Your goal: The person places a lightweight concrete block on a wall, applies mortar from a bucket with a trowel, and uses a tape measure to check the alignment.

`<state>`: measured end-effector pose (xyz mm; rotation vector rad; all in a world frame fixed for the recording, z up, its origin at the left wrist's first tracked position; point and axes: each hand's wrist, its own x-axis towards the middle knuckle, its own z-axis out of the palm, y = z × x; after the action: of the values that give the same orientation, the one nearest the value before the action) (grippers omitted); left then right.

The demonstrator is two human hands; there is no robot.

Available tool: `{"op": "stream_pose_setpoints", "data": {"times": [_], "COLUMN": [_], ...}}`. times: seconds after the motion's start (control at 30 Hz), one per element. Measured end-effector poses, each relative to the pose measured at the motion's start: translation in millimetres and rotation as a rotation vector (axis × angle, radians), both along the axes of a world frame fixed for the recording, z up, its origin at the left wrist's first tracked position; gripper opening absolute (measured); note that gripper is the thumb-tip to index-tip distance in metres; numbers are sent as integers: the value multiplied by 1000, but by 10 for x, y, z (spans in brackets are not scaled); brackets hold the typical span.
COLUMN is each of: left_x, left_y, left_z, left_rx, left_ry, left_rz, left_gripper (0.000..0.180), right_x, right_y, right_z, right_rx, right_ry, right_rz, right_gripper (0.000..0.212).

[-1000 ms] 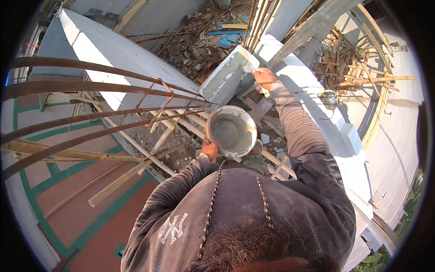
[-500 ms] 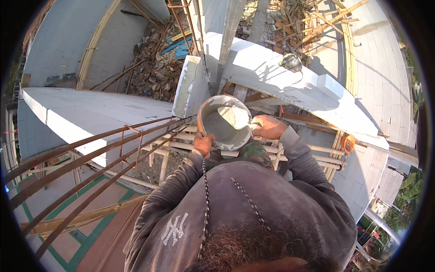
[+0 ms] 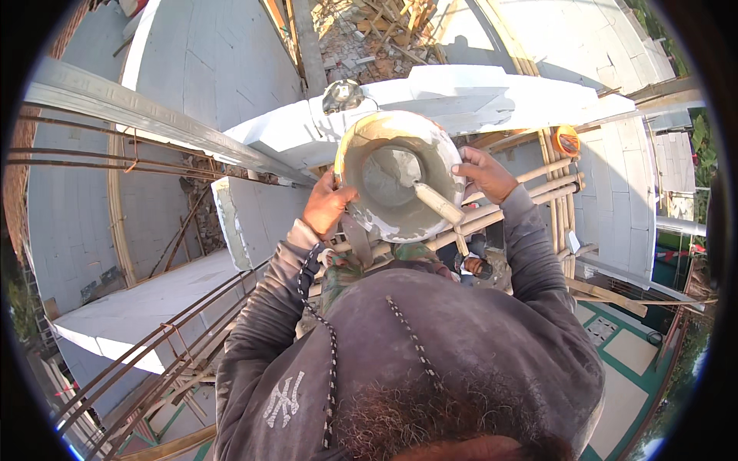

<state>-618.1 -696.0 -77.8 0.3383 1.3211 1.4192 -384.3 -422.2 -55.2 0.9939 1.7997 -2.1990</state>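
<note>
At near edge of white block wall (image 3: 530, 96): bucket (image 3: 437, 165), left hand (image 3: 329, 207) gripping its left side, right hand (image 3: 489, 175) pinching right. Trowel (image 3: 438, 204) leaning inside. Step, seemingly: steadying bucket; next move probably calls for level hold.

Bright sunlight is falling along the top of a white block wall (image 3: 453, 98), while rubble (image 3: 355, 55) is lying beyond its far edge.

Grey mortar (image 3: 375, 184) at centre, whitish bucket (image 3: 421, 132) smeared grey, cream trowel handle (image 3: 438, 203); below, camouflage trousers (image 3: 338, 281), black-and-white flecked drawstrings (image 3: 334, 353); bright orange round object (image 3: 566, 141), right!
</note>
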Motion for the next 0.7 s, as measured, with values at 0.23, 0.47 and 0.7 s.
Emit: {"op": "stream_pose_setpoints", "data": {"times": [0.23,0.47,0.7], "left_x": [22,-158,-68], "left_y": [1587,3205,4063], "left_z": [448,-226,-275], "left_rx": [-19,-63,-399], "left_ry": [23,1643,1578], "left_rz": [-355,-396,-827], "left_gripper": [59,112,115], "right_x": [906,1511,1422], "right_y": [122,890,2621], "right_z": [252,355,-481], "right_rx": [-240,-151,-82], "right_ry": [496,755,854], "right_rz": [-681,-1117,-1305], "right_gripper": [36,40,26]}}
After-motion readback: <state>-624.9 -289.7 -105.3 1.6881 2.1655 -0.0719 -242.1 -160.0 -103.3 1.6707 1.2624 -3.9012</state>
